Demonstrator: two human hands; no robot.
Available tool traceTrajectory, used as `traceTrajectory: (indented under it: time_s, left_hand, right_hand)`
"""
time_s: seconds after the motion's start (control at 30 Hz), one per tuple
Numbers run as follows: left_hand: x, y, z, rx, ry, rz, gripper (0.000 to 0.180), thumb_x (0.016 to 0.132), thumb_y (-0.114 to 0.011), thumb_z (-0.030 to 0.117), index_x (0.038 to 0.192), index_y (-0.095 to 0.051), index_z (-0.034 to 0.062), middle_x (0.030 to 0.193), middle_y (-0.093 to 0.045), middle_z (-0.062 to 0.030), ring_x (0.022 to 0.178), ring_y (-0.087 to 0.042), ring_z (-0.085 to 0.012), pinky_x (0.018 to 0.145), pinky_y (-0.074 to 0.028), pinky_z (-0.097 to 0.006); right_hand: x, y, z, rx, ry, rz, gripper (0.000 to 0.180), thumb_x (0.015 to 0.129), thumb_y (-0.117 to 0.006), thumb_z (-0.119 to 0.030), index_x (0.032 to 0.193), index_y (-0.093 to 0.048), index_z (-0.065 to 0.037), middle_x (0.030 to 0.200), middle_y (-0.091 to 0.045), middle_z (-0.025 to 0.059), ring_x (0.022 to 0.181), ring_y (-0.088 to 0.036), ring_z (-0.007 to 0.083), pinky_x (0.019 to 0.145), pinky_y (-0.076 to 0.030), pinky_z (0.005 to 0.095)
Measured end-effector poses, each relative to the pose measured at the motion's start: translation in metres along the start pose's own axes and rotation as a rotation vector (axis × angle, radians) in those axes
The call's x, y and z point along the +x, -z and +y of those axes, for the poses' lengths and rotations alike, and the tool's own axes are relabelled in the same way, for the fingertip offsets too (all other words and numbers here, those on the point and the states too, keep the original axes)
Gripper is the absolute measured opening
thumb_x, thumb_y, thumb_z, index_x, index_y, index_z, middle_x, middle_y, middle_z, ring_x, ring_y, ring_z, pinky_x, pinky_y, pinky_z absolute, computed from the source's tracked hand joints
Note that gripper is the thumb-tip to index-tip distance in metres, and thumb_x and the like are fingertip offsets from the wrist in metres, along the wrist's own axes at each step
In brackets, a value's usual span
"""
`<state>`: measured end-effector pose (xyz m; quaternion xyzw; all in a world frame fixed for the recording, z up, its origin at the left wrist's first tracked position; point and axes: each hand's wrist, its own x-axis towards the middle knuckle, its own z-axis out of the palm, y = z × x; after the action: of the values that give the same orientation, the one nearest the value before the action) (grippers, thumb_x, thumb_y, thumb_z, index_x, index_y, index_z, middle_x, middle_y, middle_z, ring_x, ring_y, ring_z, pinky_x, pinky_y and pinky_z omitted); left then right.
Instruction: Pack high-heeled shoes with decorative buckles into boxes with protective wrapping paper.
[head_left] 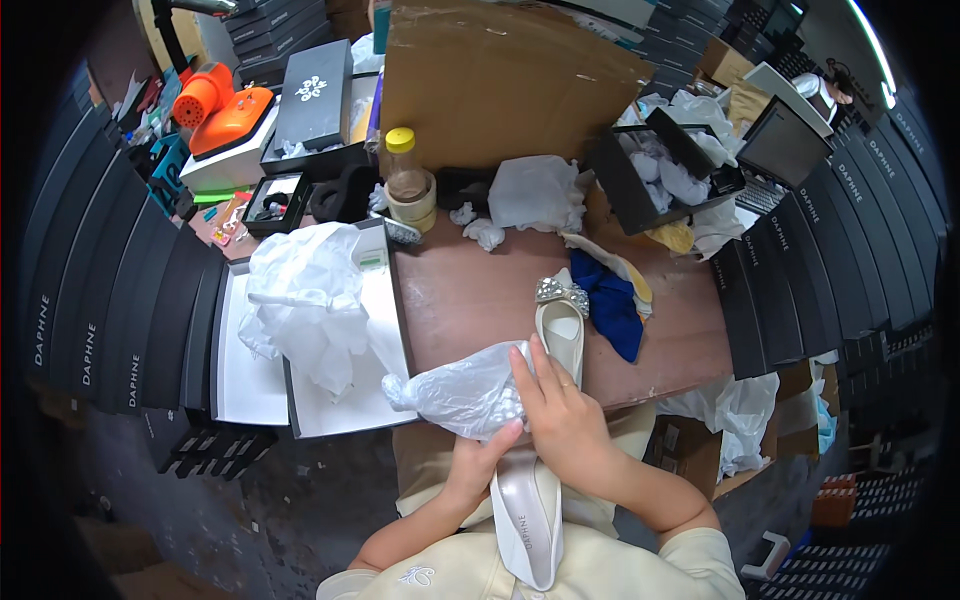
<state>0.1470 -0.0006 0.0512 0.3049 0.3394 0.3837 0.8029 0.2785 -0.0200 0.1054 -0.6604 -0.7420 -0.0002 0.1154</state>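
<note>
A white pointed shoe (522,520) is held in front of my body, its heel toward me. Thin translucent wrapping (460,392) covers its front part and bunches out to the left, with sparkly beads showing through. My left hand (476,464) grips the shoe from the left, thumb on top, other fingers hidden underneath. My right hand (568,425) holds it from the right, its fingers stretched along the wrapped front. Just beyond, a matching shoe (572,345) with a glittering bow lies on the table beside a dark blue cloth (608,302).
On the left, an open white-lined box (395,345) holds crumpled white tissue (310,290). Behind stand a yellow-capped bottle (402,165), a large cardboard sheet (500,85) and a black box of paper wads (655,165). Stacked dark shoeboxes (785,270) flank both sides of the brown table (460,290).
</note>
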Motion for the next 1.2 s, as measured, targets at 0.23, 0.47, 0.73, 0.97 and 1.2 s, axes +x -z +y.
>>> traceTrajectory:
  time_s: [0.23, 0.47, 0.73, 0.97, 1.2]
  left_hand:
    - [0.008, 0.000, -0.008, 0.079, -0.044, -0.011, 0.040, 0.085, -0.065, 0.020, 0.118, -0.051, 0.0014, 0.110, -0.057, -0.0046, 0.100, -0.052, -0.0132, 0.089, -0.040, -0.028]
    - [0.015, 0.012, -0.027, 0.288, -0.157, -0.183, 0.029, 0.089, -0.058, 0.011, 0.115, -0.053, 0.0011, 0.105, -0.059, -0.0035, 0.094, -0.056, -0.0117, 0.084, -0.043, -0.026]
    - [0.015, 0.027, 0.008, 0.015, -0.120, -0.221, 0.080, 0.071, -0.041, -0.012, 0.145, -0.014, 0.0022, 0.146, -0.025, -0.0131, 0.130, -0.031, -0.0181, 0.105, -0.027, -0.029]
    - [0.012, 0.028, -0.001, 0.058, -0.120, -0.140, 0.068, 0.082, -0.050, -0.006, 0.142, -0.019, -0.0016, 0.142, -0.031, -0.0128, 0.124, -0.037, -0.0152, 0.101, -0.031, -0.026]
    - [0.014, 0.027, -0.019, 0.211, -0.231, -0.065, 0.060, 0.083, -0.056, 0.006, 0.137, -0.031, -0.0013, 0.122, -0.053, -0.0138, 0.108, -0.051, -0.0161, 0.092, -0.040, -0.029]
  right_hand:
    - [0.005, 0.066, 0.028, 0.403, 0.215, -0.069, 0.081, 0.069, -0.073, -0.024, 0.138, -0.034, -0.007, 0.139, -0.030, 0.0261, 0.127, -0.033, 0.0417, 0.104, -0.030, 0.0430]
    - [0.126, 0.052, 0.038, 0.596, 0.222, -1.029, 0.062, 0.064, -0.071, -0.016, 0.120, -0.052, 0.001, 0.123, -0.049, 0.0218, 0.119, -0.045, 0.0328, 0.093, -0.040, 0.0372]
    - [-0.007, 0.029, -0.003, 0.144, 0.346, -0.123, 0.040, 0.064, -0.062, -0.008, 0.103, -0.059, 0.003, 0.098, -0.057, 0.0121, 0.087, -0.057, 0.0219, 0.068, -0.047, 0.0293]
    - [0.001, 0.025, -0.004, -0.046, 0.443, -0.225, 0.037, 0.069, -0.055, -0.013, 0.101, -0.059, 0.004, 0.099, -0.055, 0.0121, 0.094, -0.051, 0.0225, 0.081, -0.040, 0.0386]
    - [0.031, 0.005, 0.005, 0.067, 0.428, -0.043, 0.048, 0.068, -0.061, -0.012, 0.113, -0.053, -0.001, 0.124, -0.045, 0.0223, 0.114, -0.047, 0.0380, 0.094, -0.040, 0.0451]
